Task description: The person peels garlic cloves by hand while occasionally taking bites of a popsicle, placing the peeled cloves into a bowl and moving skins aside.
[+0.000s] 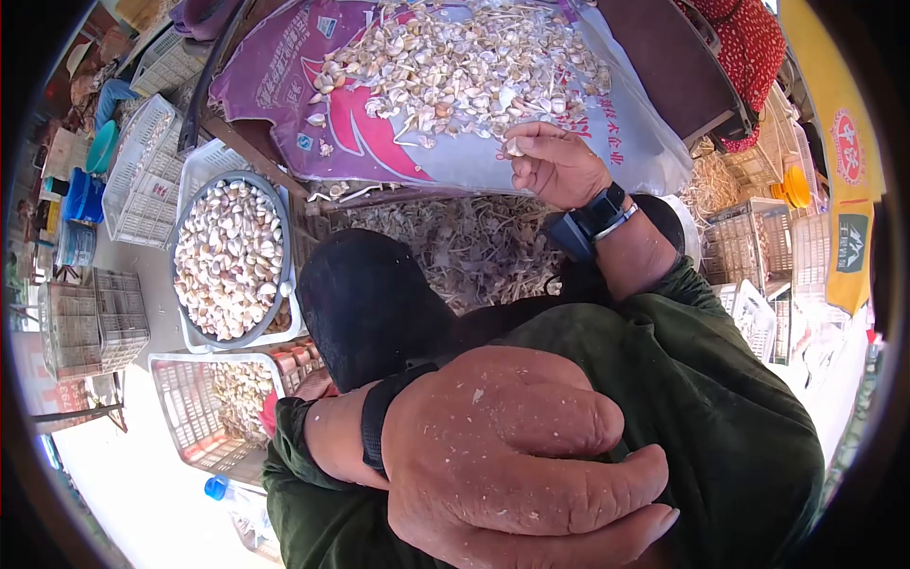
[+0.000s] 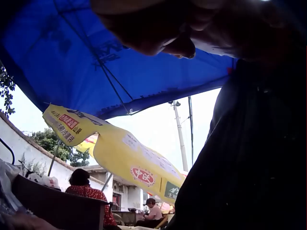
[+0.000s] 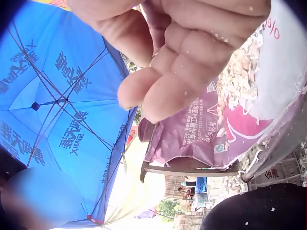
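Note:
My left hand is raised close to the head camera, its back toward me and flecked with bits of dry skin. Its fingers are loosely bent, with no object showing in them; the palm is hidden. At the near edge of the garlic pile, my right hand pinches a pale garlic clove between thumb and fingertips. In the right wrist view, the right hand's fingers are curled. Loose garlic cloves lie heaped on a purple and white plastic sack in front of me.
On my left, a round dark basin is full of cloves, with a plastic crate of garlic nearer me. Peelings cover the ground between my knees. More crates stand at right, near a person in red. A blue canopy hangs overhead.

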Tool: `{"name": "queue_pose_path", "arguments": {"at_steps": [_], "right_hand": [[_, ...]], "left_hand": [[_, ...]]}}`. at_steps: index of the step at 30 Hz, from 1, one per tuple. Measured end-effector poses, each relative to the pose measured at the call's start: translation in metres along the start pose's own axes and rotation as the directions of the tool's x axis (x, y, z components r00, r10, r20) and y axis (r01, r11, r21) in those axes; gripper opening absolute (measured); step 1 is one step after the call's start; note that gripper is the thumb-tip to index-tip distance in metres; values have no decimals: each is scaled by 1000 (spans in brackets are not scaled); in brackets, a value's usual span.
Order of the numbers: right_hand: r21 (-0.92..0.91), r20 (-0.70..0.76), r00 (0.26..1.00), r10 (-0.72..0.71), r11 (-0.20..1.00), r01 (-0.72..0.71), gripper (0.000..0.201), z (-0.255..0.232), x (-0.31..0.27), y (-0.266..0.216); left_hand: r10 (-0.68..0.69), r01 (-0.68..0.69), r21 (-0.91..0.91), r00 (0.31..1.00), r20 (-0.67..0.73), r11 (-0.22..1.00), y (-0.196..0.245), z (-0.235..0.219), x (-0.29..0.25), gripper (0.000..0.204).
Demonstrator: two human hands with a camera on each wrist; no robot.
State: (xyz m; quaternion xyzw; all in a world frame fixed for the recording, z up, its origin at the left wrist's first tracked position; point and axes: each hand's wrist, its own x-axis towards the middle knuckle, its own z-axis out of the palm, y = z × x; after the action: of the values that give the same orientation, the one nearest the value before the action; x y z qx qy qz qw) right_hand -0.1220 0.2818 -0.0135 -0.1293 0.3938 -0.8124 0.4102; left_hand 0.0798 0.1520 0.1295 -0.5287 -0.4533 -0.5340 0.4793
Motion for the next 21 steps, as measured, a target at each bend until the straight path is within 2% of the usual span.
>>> {"name": "queue_pose_path", "arguments": {"at_steps": [3,4,5,6,8,9,10,11,12,13,14,15,17,21], "right_hand": [[-15,16,1000,-20,1000,21,20,-6,1,0],[-13,11,1000,-21,1000,21,20,-8,2,-2],[-24,9,999,-30,999,30,18,-10,3,-2],[-34,9,999,-38,999,38,16,-12,3,-1],[-22,-30,999,-19,1000,18,15,-17,6,-3],[-15,-67,998,-1,1000,0,14,-20,7,-4],[-15,-72,997,-1,1000,0,14,-23,6,-5],[-17,-91,996,-7,1000,6,14,-25,6,-6],[-21,-108,994,-14,1000,11,14,-28,7,-8],[-23,-111,994,-22,1000,20,14,-31,7,-13],[-23,-172,984,-35,999,31,14,-33,7,-18],[-24,-237,971,-44,999,40,14,-35,5,-22],[-39,-276,958,-80,997,72,13,-40,5,-35],[-121,-338,930,-146,986,111,11,-69,9,-62]], "left_hand": [[11,-12,-32,999,-36,999,5,-3,4,13],[-276,281,-30,955,111,959,15,-12,13,10],[-535,549,14,807,249,836,23,-16,17,7],[-541,556,10,803,249,831,26,-14,16,7],[-641,639,52,762,96,767,26,-10,14,6],[-642,641,49,760,96,766,17,-5,6,6],[-416,417,4,908,-47,909,3,4,-9,10],[-153,156,-1,969,-192,988,-6,7,-19,13],[-151,152,-5,970,-190,988,-9,2,-15,13],[-261,257,-60,964,-60,964,-11,-6,-8,11],[-362,368,-95,929,76,925,-12,-14,-4,10],[-363,369,-100,929,75,924,-11,-19,-6,10],[-425,434,-119,900,95,893,-12,-26,-12,25],[-428,447,-170,894,136,878,-26,-29,-26,17]]}}
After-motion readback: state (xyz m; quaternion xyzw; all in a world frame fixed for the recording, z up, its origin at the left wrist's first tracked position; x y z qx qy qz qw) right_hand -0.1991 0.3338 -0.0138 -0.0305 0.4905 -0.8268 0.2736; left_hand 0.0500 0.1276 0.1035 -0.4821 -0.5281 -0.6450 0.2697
